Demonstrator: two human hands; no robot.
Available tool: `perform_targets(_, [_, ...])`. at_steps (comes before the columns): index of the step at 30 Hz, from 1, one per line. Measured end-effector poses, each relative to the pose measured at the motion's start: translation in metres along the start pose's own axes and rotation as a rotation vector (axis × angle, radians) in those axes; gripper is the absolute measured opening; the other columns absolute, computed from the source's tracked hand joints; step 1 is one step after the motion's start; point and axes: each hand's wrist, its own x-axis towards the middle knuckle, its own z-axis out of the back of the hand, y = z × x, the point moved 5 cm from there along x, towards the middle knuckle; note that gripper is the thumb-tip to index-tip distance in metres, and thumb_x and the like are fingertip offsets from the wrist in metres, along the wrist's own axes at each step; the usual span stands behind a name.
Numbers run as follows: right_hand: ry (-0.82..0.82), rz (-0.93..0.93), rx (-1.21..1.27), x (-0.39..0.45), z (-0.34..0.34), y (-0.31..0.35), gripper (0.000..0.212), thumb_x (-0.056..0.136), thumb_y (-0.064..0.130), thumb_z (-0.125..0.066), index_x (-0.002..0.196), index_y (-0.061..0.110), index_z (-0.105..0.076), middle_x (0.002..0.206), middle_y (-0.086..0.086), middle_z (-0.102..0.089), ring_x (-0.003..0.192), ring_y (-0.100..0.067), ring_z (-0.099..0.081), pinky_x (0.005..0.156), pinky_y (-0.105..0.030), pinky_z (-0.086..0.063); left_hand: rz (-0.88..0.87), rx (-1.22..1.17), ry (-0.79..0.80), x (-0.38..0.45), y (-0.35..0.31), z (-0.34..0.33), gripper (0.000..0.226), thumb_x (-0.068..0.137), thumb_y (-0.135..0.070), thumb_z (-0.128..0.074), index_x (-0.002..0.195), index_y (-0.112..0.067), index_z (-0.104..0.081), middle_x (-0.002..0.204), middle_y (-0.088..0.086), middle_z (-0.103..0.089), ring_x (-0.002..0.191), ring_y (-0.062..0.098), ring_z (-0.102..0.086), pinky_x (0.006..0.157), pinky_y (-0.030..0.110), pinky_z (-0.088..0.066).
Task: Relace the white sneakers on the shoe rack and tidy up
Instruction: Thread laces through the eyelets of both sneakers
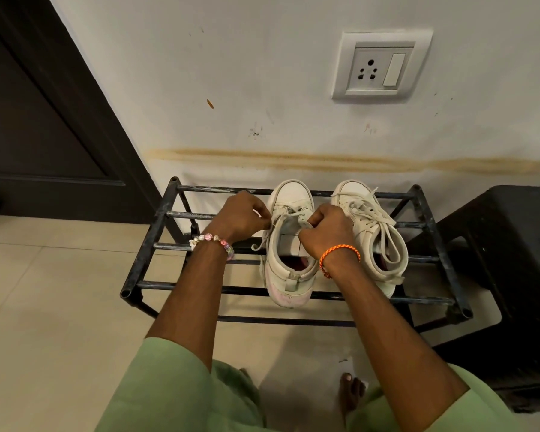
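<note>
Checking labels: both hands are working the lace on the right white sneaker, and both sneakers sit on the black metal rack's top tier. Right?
Not quite: the head view shows the left hand and right hand pinching the lace of the left white sneaker, not the right white sneaker, which is already laced. Both sneakers do sit on the top tier of the black metal rack.
</note>
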Motion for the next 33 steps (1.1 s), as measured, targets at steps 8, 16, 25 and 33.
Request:
perform_targets(8, [0.171, 0.127, 0.119, 0.013, 0.004, 0.006, 0.016, 0.077, 0.030, -0.073, 0.078, 0.021, -0.059, 0.080, 0.002, -0.064, 0.077, -0.013, -0.059, 0.071, -0.030, -0.050, 0.081, -0.405, -0.156, 0.000, -0.011, 0.019, 0.003, 0.088, -0.011, -0.059, 0.088, -0.012, -0.062, 0.071, -0.002, -0.066, 0.058, 0.004, -0.060, 0.057, 0.017, -0.043])
perform_targets(16, [0.344, 0.363, 0.428, -0.009, 0.012, 0.071, 0.015, 0.086, 0.007, -0.064, 0.095, 0.018, -0.067, 0.097, 0.000, -0.070, 0.101, -0.014, -0.063, 0.097, -0.038, -0.047, -0.173, -0.902, 0.100, -0.032, -0.085, 0.055, 0.023, 0.095, -0.005, -0.047, 0.108, -0.009, -0.066, 0.102, 0.007, -0.072, 0.103, 0.012, -0.067, 0.078, 0.026, -0.054])
perform_targets(25, [0.666, 0.125, 0.750, -0.023, 0.047, 0.082, 0.016, 0.092, 0.006, -0.052, 0.090, 0.001, -0.068, 0.059, 0.001, -0.051, 0.048, -0.010, -0.052, 0.056, -0.024, -0.054, 0.007, -0.970, -0.228, -0.017, -0.047, 0.052, 0.027, 0.095, -0.006, -0.048, 0.111, -0.017, -0.065, 0.111, -0.004, -0.069, 0.107, 0.009, -0.058, 0.092, 0.031, -0.040])
perform_targets(33, [0.383, 0.051, 0.463, 0.011, 0.082, 0.045, 0.020, 0.095, 0.010, -0.051, 0.100, -0.004, -0.066, 0.069, -0.004, -0.055, 0.053, -0.007, -0.045, 0.041, -0.015, -0.040, 0.429, -0.986, -0.405, -0.009, 0.012, 0.036, 0.024, 0.093, -0.002, -0.054, 0.114, -0.012, -0.061, 0.116, 0.005, -0.066, 0.093, 0.014, -0.062, 0.076, 0.026, -0.048])
